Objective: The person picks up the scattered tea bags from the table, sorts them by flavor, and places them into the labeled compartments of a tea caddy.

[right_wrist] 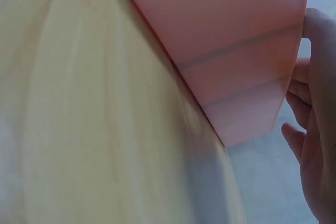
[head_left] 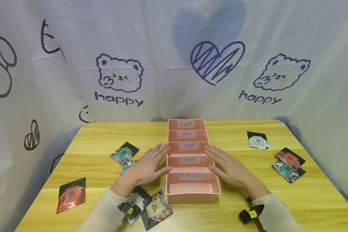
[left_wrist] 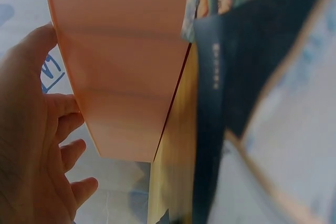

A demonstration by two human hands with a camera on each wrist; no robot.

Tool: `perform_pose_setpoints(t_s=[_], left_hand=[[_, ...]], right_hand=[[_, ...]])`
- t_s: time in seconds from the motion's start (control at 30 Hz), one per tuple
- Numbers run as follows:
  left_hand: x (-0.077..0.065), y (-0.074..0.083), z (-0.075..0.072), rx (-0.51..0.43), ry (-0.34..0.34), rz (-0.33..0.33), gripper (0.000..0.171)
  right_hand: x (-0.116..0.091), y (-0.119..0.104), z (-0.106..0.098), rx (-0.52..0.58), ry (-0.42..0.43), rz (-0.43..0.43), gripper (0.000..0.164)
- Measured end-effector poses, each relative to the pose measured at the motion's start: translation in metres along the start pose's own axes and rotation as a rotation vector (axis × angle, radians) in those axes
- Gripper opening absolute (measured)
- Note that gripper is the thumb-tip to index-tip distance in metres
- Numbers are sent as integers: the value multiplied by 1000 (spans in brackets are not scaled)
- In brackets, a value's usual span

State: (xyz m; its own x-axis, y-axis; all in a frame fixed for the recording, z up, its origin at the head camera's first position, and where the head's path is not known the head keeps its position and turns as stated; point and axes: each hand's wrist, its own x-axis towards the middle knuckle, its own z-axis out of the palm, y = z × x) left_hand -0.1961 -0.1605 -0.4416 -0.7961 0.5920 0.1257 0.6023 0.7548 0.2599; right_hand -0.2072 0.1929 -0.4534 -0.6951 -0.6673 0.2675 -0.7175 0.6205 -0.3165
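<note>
resting against the two long sides of a pink divided box (head_left: 192, 198), the left hand (head_left: 145, 167) and the right hand (head_left: 230, 168) are held well apart from each other, fingers loosely extended and touching its rim, with nothing gripped. the box is stood in the middle of the wooden table (head_left: 217, 219), its far end near the curtain (head_left: 159, 87). by the head view alone, five compartments can be counted, with five paper labels (head_left: 190, 176), whose characters are hard to read. by the wrist views its smooth outer side walls are shown instead, crossed by faint darker bands, and the left fingers are seen curving slightly at the rim. eight packets can be counted from above: five on the left, three on the right. of the left five, a red one (head_left: 71, 195) is set apart; a green-labelled one (head_left: 124, 153) is lapped over another (head_left: 128, 166) that is partly hidden by the left hand; and a grey-labelled one (head_left: 142, 197) is partly covered by the left wrist strap (head_left: 127, 209), beside a yellow-labelled one (head_left: 156, 208). on the right, a white-labelled packet (head_left: 258, 140) is laid farther back, and a red packet (head_left: 290, 158) is overlapped with a green-labelled packet (head_left: 288, 170). in the left wrist view a dark packet (left_wrist: 210, 103) is blurred and cut off by the frame. something pale under the right wrist cannot be made out.
</note>
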Motion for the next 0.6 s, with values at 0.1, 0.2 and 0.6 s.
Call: perform_pose_setpoints(t_s=[0.1, 0.2, 0.6], left_hand=[[0, 2, 0, 6, 3, 4, 83], [0, 4, 1, 32, 1, 11, 83], [-21, 0, -4, 19, 24, -11, 79]], right_hand=[[0, 0, -2, -16, -1, 1, 60], [-3, 3, -3, -37, -1, 7, 61], [-4, 3, -3, -72, -4, -11, 61]])
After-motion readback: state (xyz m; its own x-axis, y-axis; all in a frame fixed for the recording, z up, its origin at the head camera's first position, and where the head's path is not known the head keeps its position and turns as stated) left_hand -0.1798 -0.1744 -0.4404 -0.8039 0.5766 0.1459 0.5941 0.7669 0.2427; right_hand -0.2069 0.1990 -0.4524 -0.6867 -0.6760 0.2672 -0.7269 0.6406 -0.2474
